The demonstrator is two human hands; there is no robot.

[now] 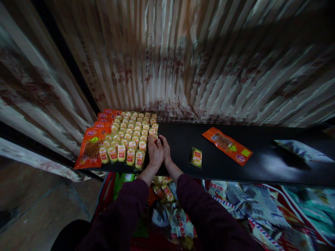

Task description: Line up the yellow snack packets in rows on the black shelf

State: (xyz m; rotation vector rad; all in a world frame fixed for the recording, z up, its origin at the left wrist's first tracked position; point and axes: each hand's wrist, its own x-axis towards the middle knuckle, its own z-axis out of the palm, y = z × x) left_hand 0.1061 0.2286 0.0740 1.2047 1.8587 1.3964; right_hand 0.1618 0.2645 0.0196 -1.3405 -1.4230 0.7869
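Observation:
Small yellow wrapped cakes (121, 152) stand in several close rows on the left part of a black shelf. At the right edge of these rows, my left hand (155, 153) reaches in with its fingers bent and against the nearest wrappers. My right hand (165, 149) is pressed up beside it, fingers curled in toward the same spot. Both hands look closed, and whatever lies between their fingers is hidden. A single wrapped cake (196, 157) lies apart on the shelf, to the right of my hands.
Orange snack packets (92, 148) overlap at the shelf's left end. Another orange packet (227, 145) and a shiny silvery packet (300, 150) lie to the right on the black shelf (175, 134). Below the front edge are baskets with bagged snacks (256, 202). Pleated printed sheeting (167, 59) hangs behind.

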